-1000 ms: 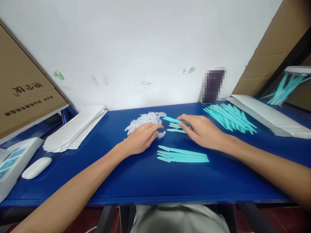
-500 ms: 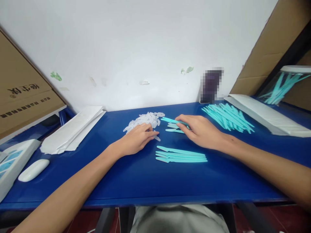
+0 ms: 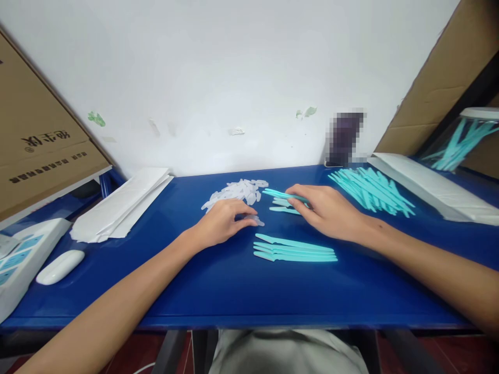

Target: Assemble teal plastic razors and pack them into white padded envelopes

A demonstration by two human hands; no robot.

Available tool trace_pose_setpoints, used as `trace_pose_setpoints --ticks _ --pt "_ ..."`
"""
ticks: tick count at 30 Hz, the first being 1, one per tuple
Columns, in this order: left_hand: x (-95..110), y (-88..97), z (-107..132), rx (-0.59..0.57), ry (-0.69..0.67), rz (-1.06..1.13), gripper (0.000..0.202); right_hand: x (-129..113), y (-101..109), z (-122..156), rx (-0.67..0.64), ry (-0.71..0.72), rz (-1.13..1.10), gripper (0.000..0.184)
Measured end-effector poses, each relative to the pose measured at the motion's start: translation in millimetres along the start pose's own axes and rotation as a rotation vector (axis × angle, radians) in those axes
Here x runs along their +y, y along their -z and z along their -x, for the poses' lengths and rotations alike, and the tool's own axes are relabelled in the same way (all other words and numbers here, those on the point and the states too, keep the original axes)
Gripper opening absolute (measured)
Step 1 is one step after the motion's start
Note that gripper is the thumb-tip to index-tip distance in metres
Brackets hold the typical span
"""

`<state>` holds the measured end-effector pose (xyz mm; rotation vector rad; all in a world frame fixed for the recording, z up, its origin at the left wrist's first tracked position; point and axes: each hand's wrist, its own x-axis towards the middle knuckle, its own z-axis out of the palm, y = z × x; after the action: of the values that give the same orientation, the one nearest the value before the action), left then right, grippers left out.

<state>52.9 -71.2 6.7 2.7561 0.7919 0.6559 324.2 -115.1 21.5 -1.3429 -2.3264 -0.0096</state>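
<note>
My left hand (image 3: 223,223) rests on the blue table (image 3: 218,280), its fingertips pinched on a small clear plastic cap (image 3: 255,220) at the near edge of a heap of clear caps (image 3: 237,193). My right hand (image 3: 326,210) is closed on a teal razor stick (image 3: 281,195) whose tip points left toward the heap. Two more teal sticks (image 3: 284,209) lie under that hand. Three teal sticks (image 3: 294,248) lie side by side in front of both hands.
A large pile of teal sticks (image 3: 370,190) lies at the right rear, beside flat white bags (image 3: 432,187). More white bags (image 3: 122,203) lie at the left, with a white mouse (image 3: 60,266), a white device (image 3: 17,257) and cardboard boxes (image 3: 35,140).
My left hand drew back from the cap heap toward me and its fingers pinched together on one cap. My right hand stayed put with its stick.
</note>
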Motion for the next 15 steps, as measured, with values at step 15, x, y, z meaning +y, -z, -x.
trace_pose_setpoints --ticks 15 --pt "4.0 3.0 2.8 -0.002 0.084 0.122 0.013 2.3 0.6 0.3 -0.051 -0.013 0.056 0.032"
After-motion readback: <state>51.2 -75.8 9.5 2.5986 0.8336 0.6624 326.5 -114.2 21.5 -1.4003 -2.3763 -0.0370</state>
